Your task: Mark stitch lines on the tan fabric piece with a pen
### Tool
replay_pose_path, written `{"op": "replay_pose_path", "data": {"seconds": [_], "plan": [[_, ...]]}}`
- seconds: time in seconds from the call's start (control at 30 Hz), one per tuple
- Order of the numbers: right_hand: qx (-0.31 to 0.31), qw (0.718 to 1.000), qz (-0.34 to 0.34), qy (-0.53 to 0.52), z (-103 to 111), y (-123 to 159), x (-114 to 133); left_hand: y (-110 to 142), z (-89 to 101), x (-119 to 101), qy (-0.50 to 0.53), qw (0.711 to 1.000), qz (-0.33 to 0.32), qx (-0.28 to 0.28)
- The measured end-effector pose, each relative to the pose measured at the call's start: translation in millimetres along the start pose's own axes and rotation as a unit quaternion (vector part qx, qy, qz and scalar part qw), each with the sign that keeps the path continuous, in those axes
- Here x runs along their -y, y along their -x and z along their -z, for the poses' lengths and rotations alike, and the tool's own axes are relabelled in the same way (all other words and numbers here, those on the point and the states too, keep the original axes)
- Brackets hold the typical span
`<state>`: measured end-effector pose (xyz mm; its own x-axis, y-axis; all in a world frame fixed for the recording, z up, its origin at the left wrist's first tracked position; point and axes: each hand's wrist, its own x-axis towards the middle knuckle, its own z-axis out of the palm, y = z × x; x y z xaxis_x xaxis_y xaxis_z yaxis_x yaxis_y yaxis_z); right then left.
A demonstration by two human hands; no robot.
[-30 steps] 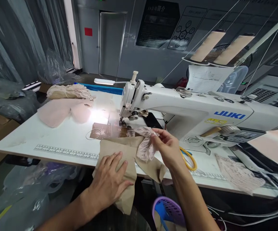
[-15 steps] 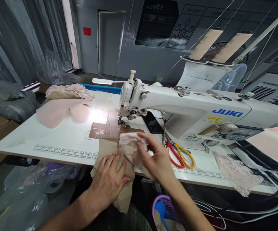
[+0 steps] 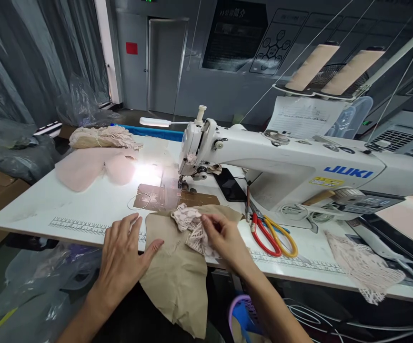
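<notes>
A tan fabric piece [image 3: 177,281] lies at the table's front edge and hangs down over it. On top of it is a crumpled strip of pale pink lace [image 3: 197,236]. My right hand [image 3: 224,238] pinches the lace between thumb and fingers. Flat beside the tan fabric's left edge, my left hand [image 3: 125,255] has its fingers stretched out, the thumb reaching over the cloth. Just beyond the fabric stands a white sewing machine [image 3: 277,157], its needle area [image 3: 184,183] lit by a lamp.
Red-and-yellow-handled scissors [image 3: 274,236] and a black phone [image 3: 229,185] lie right of the fabric. Pink fabric pieces [image 3: 81,169] and a tied lace bundle [image 3: 101,137] are on the left. More lace [image 3: 363,262] sits at the right edge. Below hangs a purple basket [image 3: 232,309].
My left hand has moved left off the middle of the tan fabric, which now lies more spread out. My right hand has closed on the lace, which is opened out more.
</notes>
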<state>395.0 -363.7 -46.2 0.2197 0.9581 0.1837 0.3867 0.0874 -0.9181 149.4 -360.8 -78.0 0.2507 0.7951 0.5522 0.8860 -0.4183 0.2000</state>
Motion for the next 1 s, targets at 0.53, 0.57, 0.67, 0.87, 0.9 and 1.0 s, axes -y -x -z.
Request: {"op": "replay_pose_path", "data": {"seconds": [0.53, 0.57, 0.67, 0.87, 0.9, 1.0], "plan": [[-0.152, 0.968, 0.155, -0.122, 14.7, -21.7, 40.0, -9.8, -1.8, -5.5, 0.036, 0.999, 0.014, 0.032], [-0.092, 0.979, 0.177, -0.045, 12.7, -17.4, 33.7, -10.4, -1.5, -5.3, 0.043, 0.998, 0.014, 0.036], [0.067, 0.962, 0.194, 0.182, 5.9, -3.3, 13.1, -12.2, -0.7, -5.1, 0.059, 0.997, 0.016, 0.038], [0.098, 0.936, 0.161, 0.297, -3.1, 10.6, -7.6, -14.5, 1.0, -5.5, 0.080, 0.994, 0.037, 0.071], [0.095, 0.937, 0.155, 0.299, -3.0, 10.1, -8.2, -14.4, 1.1, -5.5, 0.083, 0.993, 0.039, 0.078], [0.084, 0.946, 0.128, 0.285, 2.0, 4.3, -8.5, -14.1, 1.4, -6.8, 0.080, 0.995, 0.044, 0.046]]}}
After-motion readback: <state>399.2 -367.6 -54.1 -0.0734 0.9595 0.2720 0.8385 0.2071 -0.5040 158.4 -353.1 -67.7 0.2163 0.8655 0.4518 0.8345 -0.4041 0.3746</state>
